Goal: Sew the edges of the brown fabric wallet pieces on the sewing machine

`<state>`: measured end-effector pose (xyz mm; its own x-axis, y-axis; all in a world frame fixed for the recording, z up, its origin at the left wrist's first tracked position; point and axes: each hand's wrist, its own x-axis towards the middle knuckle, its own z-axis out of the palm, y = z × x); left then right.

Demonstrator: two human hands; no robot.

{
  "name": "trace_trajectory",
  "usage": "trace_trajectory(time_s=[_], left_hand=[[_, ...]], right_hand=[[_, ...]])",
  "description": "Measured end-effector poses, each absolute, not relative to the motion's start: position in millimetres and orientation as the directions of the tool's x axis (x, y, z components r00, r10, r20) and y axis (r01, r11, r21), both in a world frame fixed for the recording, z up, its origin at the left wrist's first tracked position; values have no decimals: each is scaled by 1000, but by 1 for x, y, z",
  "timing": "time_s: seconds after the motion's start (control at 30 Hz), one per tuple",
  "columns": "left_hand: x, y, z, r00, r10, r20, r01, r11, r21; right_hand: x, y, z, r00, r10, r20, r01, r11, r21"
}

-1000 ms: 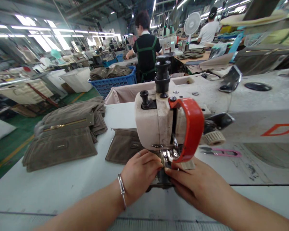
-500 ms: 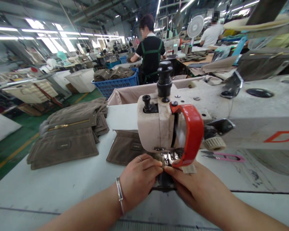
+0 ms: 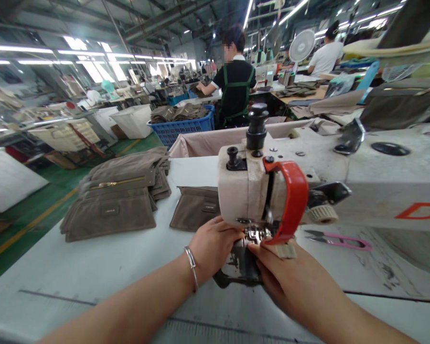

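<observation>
A cream sewing machine head (image 3: 243, 196) with a red guard (image 3: 294, 200) stands over the table. My left hand (image 3: 213, 248) is curled at the left of the presser foot (image 3: 252, 235), fingers pressed onto a brown fabric panel (image 3: 197, 209) that runs under the machine. A bracelet sits on that wrist. My right hand (image 3: 290, 282) lies on the other side, fingertips pinched at the needle area just under the guard. What the right fingers grip is hidden by the machine.
A stack of brown fabric panels (image 3: 118, 198) lies at the left of the table. Pink thread snips (image 3: 340, 240) rest at the right. A blue basket of fabric (image 3: 182, 126) and a person in a black shirt (image 3: 236, 91) are behind.
The view has shifted slightly, so the machine sits further right and lower. Both hands stay at the presser foot, and the brown panel has moved a little further under the machine.
</observation>
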<state>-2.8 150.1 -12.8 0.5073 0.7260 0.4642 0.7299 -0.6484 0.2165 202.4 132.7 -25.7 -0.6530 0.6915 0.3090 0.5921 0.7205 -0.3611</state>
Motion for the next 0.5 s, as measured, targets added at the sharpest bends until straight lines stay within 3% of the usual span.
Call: trace_trajectory(time_s=[0.5], left_hand=[[-5,154,-15,493,791,362,789,-582,197]], right_hand=[[201,134,-20,-656,690,308,607,724,-329]])
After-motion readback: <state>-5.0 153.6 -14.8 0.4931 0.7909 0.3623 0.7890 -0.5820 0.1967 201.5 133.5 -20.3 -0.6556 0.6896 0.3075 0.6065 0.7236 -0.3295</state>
